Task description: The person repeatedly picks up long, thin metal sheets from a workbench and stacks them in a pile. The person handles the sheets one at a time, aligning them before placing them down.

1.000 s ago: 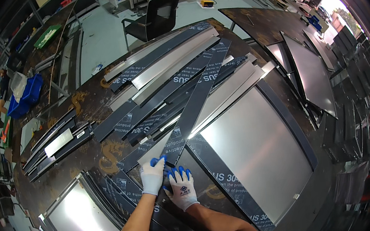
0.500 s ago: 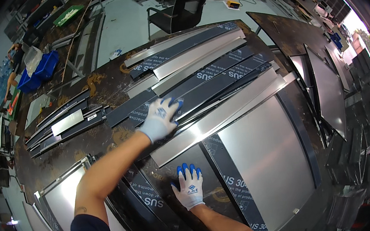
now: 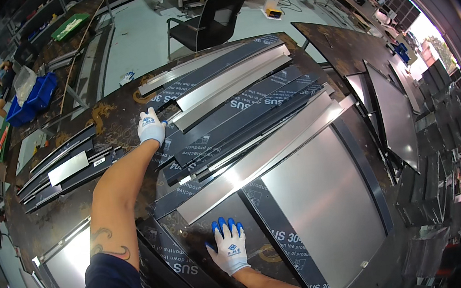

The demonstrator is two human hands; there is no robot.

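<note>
Item one: my left hand [image 3: 151,127], in a white knit glove with blue fingertips. A second earlier it had lain close beside my right hand on the near end of a long dark film-covered steel strip; half a second earlier it had been part way out. It was now stretched far across the bench, fingers curled over the near end of the stacked long strips of film-wrapped and bare bright steel [image 3: 225,96]. Whether the fingers had truly closed on a strip I could not tell; the palm hid them.

Item two: my right hand [image 3: 228,248], same glove, spread flat, palm down, holding nothing. It had stayed put, pressing the large steel sheet with dark printed protective film [image 3: 284,217] directly beneath it.

Item three: a long bright folded steel channel [image 3: 266,160], lying just beyond the right hand, between both hands.

Item four: a short stack of dark strips with one bright plate [image 3: 68,168], well to the left of my left forearm.

Item five: a black office chair [image 3: 208,27], far beyond the left hand, off the bench.
</note>
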